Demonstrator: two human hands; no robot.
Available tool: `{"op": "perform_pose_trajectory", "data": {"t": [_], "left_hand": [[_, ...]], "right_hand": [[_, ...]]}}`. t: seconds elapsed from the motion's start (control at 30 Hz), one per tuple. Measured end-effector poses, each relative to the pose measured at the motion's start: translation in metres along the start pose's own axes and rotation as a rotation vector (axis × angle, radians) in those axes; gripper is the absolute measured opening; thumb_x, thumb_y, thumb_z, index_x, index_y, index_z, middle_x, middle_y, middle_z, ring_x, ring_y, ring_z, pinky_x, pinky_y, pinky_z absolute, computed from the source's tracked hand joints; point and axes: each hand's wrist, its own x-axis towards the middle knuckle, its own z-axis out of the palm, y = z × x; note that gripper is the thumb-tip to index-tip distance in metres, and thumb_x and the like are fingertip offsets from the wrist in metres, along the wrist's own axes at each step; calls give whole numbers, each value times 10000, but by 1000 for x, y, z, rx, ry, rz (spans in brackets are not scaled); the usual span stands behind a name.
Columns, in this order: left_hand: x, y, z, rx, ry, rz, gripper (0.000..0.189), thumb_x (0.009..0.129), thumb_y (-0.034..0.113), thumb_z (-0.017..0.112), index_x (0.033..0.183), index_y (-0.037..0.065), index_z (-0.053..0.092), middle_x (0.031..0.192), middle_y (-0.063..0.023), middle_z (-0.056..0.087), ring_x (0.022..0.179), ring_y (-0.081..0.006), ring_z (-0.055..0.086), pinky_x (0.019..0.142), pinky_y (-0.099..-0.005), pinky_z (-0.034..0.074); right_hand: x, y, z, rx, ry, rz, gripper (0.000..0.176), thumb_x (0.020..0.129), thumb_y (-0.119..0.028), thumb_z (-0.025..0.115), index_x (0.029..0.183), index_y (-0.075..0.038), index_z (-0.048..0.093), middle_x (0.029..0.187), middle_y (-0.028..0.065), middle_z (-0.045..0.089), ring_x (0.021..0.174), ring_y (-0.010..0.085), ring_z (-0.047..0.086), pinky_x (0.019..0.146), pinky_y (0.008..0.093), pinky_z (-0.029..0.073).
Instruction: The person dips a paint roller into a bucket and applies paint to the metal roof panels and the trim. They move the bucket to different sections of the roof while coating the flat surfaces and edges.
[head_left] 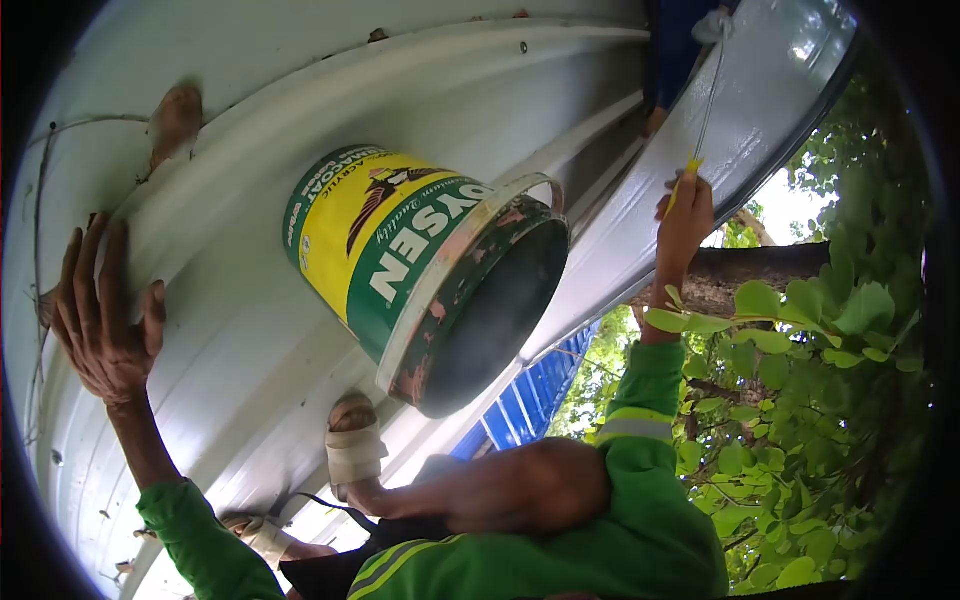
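The view is tilted. My left hand (105,320) lies flat, fingers spread, on a white-painted corrugated metal roof (260,330) and holds nothing. My right hand (685,222) grips the yellow handle of a paint roller (708,100); its thin metal rod runs to a white end at the top of the frame, over the roof's painted edge strip (770,90). A green and yellow paint bucket (425,270) marked "Boysen" sits on the roof between my hands, its dark open mouth towards me. Both sleeves are green with grey stripes.
My wrapped foot (353,445) and bent knee (530,485) rest on the roof below the bucket. Leafy branches (810,400) and a tree trunk (765,268) stand beyond the roof's edge. A blue roof (530,395) lies lower down. A blue shape (675,50) shows at the top.
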Motion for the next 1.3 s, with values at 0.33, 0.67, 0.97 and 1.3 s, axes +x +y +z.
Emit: {"op": "perform_pose_trajectory", "data": {"t": [0.33, 0.67, 0.97, 1.3], "left_hand": [[0, 2, -1, 21, -18, -16, 478, 992, 472, 445, 1261, 130, 642, 1309, -31, 624, 1229, -230, 572, 1004, -344, 422], [-2, 3, 1, 49, -38, -8, 488, 1018, 454, 403, 1313, 120, 602, 1321, -36, 616, 1230, -223, 566, 993, -370, 427], [-4, -1, 3, 65, -9, 7, 472, 1012, 438, 425, 1322, 124, 593, 1325, -34, 615, 1224, -218, 576, 977, -360, 440], [-2, -7, 4, 46, -15, 45, 455, 992, 459, 463, 1245, 131, 649, 1283, -28, 644, 1199, -213, 594, 951, -335, 457]], "right_hand": [[-120, 145, -21, 56, -59, 150, 276, 1009, -256, 521, 925, -1, 585, 623, 12, 504, 469, 64, 426, 425, 249, 352], [23, 2, 30, 177, 66, -63, 315, 995, -283, 530, 921, 13, 606, 679, 33, 565, 496, 88, 494, 443, 242, 385], [-54, 72, 4, 99, 3, 25, 316, 1009, -281, 504, 880, -4, 584, 643, 43, 536, 469, 107, 471, 447, 260, 374], [-197, 194, -35, -85, -42, 337, 286, 988, -296, 518, 892, -31, 567, 655, 20, 509, 521, 95, 455, 461, 265, 374]]}}
